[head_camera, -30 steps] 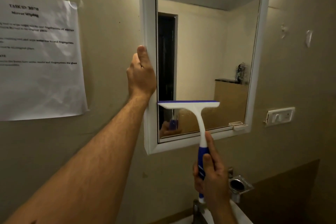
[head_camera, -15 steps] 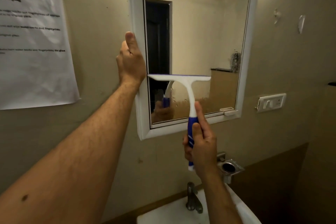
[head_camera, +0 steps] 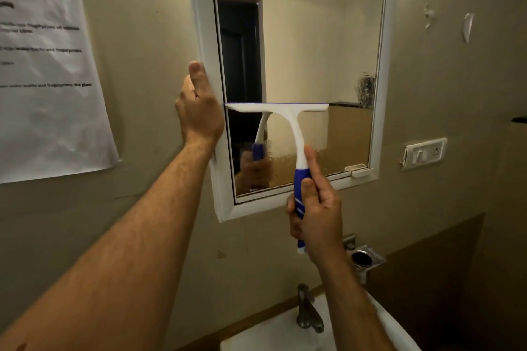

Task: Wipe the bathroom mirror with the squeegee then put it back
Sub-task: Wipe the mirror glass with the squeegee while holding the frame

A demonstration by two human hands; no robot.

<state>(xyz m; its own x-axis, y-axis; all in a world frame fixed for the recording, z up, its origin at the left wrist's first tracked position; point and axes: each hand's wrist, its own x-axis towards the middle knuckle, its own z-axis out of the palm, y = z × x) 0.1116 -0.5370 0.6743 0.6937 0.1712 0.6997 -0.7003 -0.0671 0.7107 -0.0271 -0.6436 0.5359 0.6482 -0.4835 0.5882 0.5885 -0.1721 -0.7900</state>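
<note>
A white-framed mirror [head_camera: 299, 37] hangs on the beige wall. My right hand [head_camera: 316, 208] grips the blue handle of a white squeegee [head_camera: 288, 114], whose blade lies level against the lower left part of the glass. Below the blade the glass looks smeared and misty. My left hand [head_camera: 198, 105] clasps the mirror's left frame edge, thumb pointing up. The squeegee and my right hand are reflected in the glass.
A printed paper sheet [head_camera: 48, 74] is taped to the wall at left. A white sink [head_camera: 285, 333] with a metal tap [head_camera: 308, 310] sits below. A metal holder [head_camera: 365, 259] and a switch plate [head_camera: 425, 152] are at right.
The view has tilted down, bringing the sink and tap into sight. Relative to the mirror, the squeegee blade has moved up the glass a little. My left hand keeps its hold on the frame.
</note>
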